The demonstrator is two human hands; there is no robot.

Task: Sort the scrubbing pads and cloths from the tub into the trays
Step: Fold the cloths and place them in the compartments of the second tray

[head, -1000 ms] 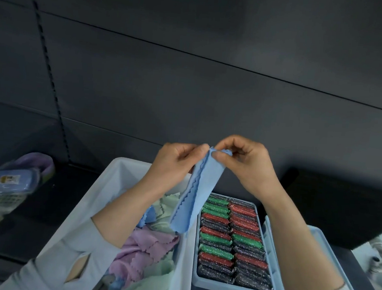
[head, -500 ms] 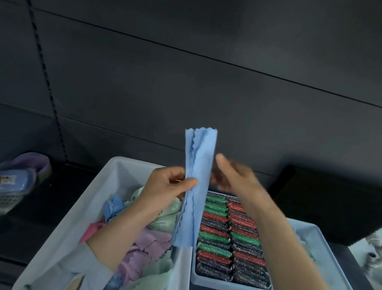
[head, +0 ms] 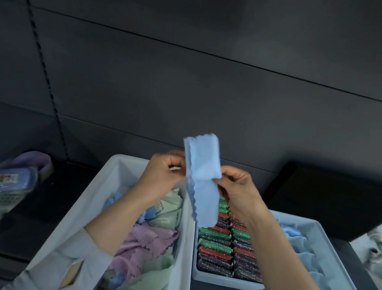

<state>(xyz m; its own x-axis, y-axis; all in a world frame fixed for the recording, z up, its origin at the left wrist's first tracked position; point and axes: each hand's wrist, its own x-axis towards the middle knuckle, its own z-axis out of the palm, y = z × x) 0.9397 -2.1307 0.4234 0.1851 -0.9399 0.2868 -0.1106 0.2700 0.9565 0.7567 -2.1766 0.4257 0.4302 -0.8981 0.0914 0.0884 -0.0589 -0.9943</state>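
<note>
Dark bench (head: 29,218) carries the pale tub (head: 102,197) of loose green, purple and blue cloths (head: 151,241) at left, a tray (head: 222,283) packed with red, green and dark scrubbing pads (head: 218,246) in the middle, and a tray (head: 329,245) of blue cloths at right. Blue cloth (head: 202,176) held above the tub's right wall; half a second ago only the left hand (head: 164,175) gripped it, now the right hand (head: 237,186) pinches it too, both at mid-length. Packaged item (head: 11,180) far left bears a label, too blurred to read.
</note>
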